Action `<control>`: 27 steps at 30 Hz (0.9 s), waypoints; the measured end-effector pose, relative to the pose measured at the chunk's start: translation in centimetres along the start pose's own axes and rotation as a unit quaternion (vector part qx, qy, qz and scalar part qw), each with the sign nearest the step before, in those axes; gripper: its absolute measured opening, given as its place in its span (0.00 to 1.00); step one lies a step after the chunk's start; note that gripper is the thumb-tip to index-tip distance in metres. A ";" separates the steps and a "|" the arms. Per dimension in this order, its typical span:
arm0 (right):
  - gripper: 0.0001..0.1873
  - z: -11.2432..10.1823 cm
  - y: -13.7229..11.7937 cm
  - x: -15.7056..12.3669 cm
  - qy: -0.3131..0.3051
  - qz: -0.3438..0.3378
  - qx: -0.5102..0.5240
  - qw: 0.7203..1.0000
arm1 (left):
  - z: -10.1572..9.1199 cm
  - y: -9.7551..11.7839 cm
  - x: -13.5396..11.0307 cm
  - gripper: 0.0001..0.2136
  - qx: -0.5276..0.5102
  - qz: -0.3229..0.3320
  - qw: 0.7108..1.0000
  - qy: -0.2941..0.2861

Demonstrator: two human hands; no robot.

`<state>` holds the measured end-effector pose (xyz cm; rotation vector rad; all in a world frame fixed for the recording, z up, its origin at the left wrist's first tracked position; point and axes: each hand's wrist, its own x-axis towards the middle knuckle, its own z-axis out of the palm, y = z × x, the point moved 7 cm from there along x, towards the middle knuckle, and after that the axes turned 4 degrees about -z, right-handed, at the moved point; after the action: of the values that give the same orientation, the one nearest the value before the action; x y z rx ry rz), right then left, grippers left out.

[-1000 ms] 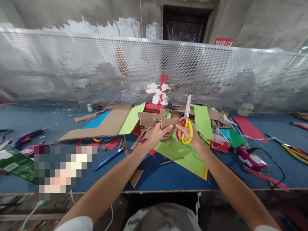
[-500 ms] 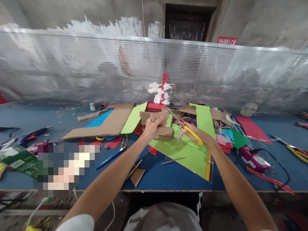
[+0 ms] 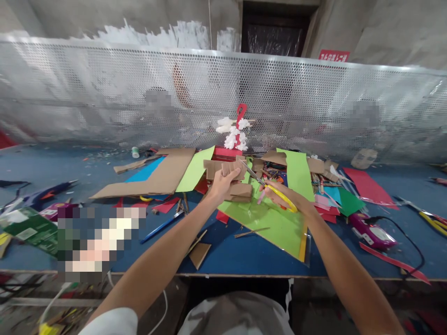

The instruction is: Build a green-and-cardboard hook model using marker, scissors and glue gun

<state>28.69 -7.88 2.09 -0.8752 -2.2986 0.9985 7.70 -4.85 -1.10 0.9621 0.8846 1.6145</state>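
My left hand [image 3: 223, 182] is closed on a piece of brown cardboard [image 3: 213, 168], with the thumb pressed on top. In my right hand [image 3: 281, 194] is a pair of scissors [image 3: 278, 190] with yellow handles, its metal blades pointing up and left. The blade tips meet the right end of the cardboard; whether they are parted is too small to tell. Below my left hand is another folded brown cardboard piece [image 3: 240, 192]. Light green sheets [image 3: 275, 235] lie under both hands. Behind them stands a red strip with white flower-like clusters [image 3: 234, 137].
Large brown cardboard [image 3: 167, 179] and a blue pen [image 3: 161, 227] lie to the left. Rightward are a red sheet [image 3: 368, 186], a purple device with a black cord [image 3: 373, 232] and yellow-handled pliers [image 3: 431, 221]. A perforated metal screen [image 3: 125, 102] borders the table's back.
The scissor blades have shifted slightly at the cardboard's right end, where a small piece now stands up. Both hands keep their hold, and the whole view has moved a little.
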 end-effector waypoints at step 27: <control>0.27 -0.1 0.3 0.1 0.009 -0.004 -0.049 0.999 | -0.1 -0.3 -0.1 0.23 -0.001 -0.021 1.000 0.018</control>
<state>28.74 -7.62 1.96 -0.9085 -2.3510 0.8772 7.69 -4.86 -1.43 0.9104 0.9212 1.6017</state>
